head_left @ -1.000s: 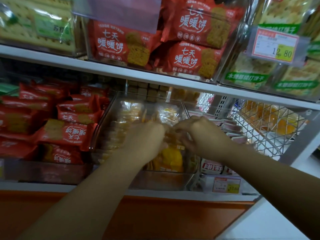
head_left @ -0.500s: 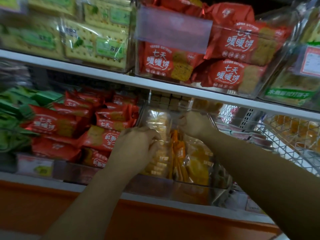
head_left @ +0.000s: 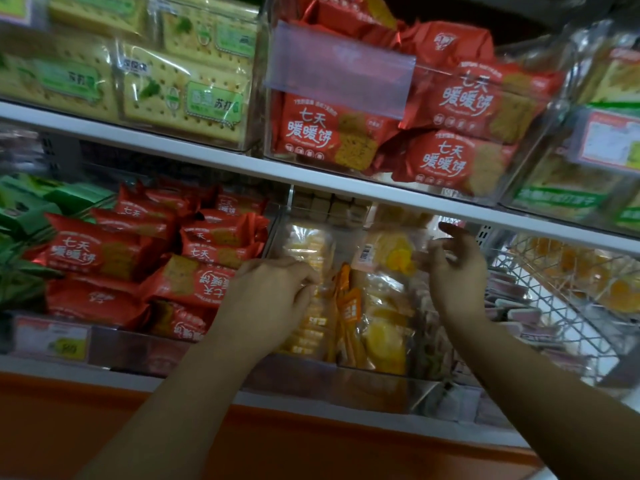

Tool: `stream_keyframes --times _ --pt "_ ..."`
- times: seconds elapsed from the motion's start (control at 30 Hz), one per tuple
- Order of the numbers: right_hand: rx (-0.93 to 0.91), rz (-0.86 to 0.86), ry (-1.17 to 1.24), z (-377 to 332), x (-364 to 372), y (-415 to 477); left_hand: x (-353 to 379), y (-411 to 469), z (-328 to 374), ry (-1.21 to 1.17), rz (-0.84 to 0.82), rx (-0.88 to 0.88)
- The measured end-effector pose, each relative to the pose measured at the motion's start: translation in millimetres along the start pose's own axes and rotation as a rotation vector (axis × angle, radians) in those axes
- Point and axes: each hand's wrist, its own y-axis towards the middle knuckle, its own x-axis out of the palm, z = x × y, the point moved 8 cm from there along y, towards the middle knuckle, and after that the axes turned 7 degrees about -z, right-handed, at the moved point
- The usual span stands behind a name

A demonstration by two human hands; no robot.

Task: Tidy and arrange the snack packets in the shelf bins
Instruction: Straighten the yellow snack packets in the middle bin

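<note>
While both bare arms reach into a shop shelf, the head view looks down on a clear bin [head_left: 346,386] in the middle of the lower shelf [head_left: 86,367].

The left hand [head_left: 273,299] sits over the left side of the bin. Its fingers are curled down round the top of a clear biscuit packet [head_left: 308,247], which stands upright against the bin's left wall.

The right hand [head_left: 457,268] hangs over the right side of the bin, fingers loosely spread and holding nothing. Its fingertips [head_left: 424,259] lie just beside a clear yellow packet [head_left: 394,254] with a barcode label, which stands at the back of the bin. Motion blur hides whether they touch it.

Between the hands, thin orange packets [head_left: 349,306] stand on edge in the bin, with more clear packets of yellow snacks in front of the right hand.

Left of the bin, red packets [head_left: 104,251] with white lettering are heaped in a neighbouring bin. Green packets [head_left: 20,209] lie further left. A price tag [head_left: 52,341] is fixed at the front edge below them.

Right of the bin stands a wire basket [head_left: 554,289].

On the upper shelf [head_left: 207,161], clear boxes hold pale crackers [head_left: 180,98] at the left and more red packets at the centre. An orange panel [head_left: 311,445] runs below the lower shelf.
</note>
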Motion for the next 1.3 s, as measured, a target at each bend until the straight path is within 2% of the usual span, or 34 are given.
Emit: stream_keyframes --times 0.2,0.3,0.43,0.5,0.57,0.6,0.67,0.73,0.8,0.87,0.93,1.07,1.17,1.3 --pt "0.009 -0.040 0.036 -13 -46 -29 10 -4 25 0.038 -0.017 0.080" --pt "0.069 -0.074 0.052 -16 -64 -40 12 -4 33 -0.002 -0.058 0.104" --pt "0.257 -0.201 0.370 -22 -56 -51 29 -11 64 0.020 -0.261 0.164" --pt "0.330 -0.312 0.529 -35 -41 -57 35 -10 75 0.024 -0.248 0.184" --pt "0.336 -0.403 0.572 -48 -30 -60 34 -6 76 -0.045 -0.142 0.206" --pt "0.297 -0.449 0.515 -55 -27 -61 31 -4 74 -0.110 -0.084 0.215" --pt "0.060 -0.508 0.097 -70 -27 -56 26 0 69 -0.260 -0.021 0.183" --pt "-0.260 -0.460 -0.364 -90 -30 -52 27 2 68 -0.391 -0.063 0.152" --pt "-0.467 -0.432 -0.524 -103 -31 -49 36 2 72 -0.517 -0.168 0.131" --pt "-0.467 -0.529 -0.559 -102 -23 -45 47 3 73 -0.543 -0.255 0.101" --pt "-0.380 -0.618 -0.575 -90 -16 -42 51 6 67 -0.449 -0.279 0.068" --pt "-0.306 -0.640 -0.765 -62 -6 -31 28 12 35 -0.305 -0.166 -0.010" --pt "-0.198 -0.728 -0.899 -41 11 -23 17 8 16 -0.256 -0.118 -0.027" --pt "-0.364 -0.849 -1.190 -23 51 -40 12 0 10 -0.180 -0.083 0.002"
